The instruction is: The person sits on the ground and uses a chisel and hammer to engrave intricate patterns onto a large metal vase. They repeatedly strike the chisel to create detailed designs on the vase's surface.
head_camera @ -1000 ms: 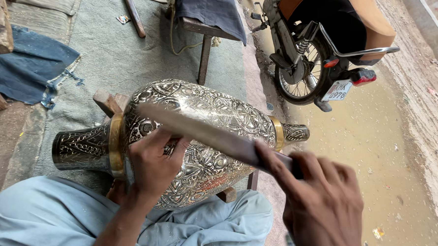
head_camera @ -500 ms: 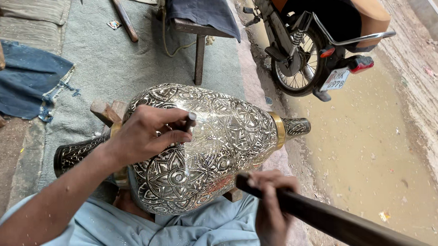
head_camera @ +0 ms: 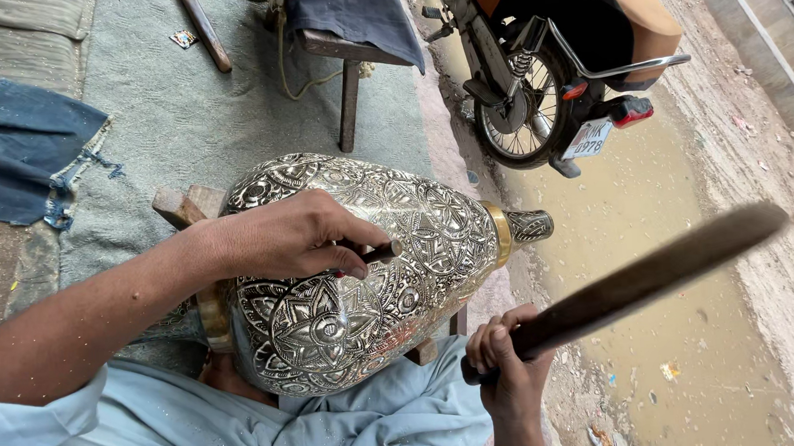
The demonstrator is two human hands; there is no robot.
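A large silver-coloured metal vase with embossed floral relief lies on its side. The left hand rests on it, fingers pinching a short dark chisel. Right of the vase, the right hand clenches a long dark wooden stick.

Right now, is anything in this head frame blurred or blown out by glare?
Head view: the dark wooden stick in the right hand is smeared by motion blur towards its far end; the left hand and the small punch it holds are sharp; the engraved metal vase shows bright highlights but its pattern stays readable; light is soft, shadows faint.
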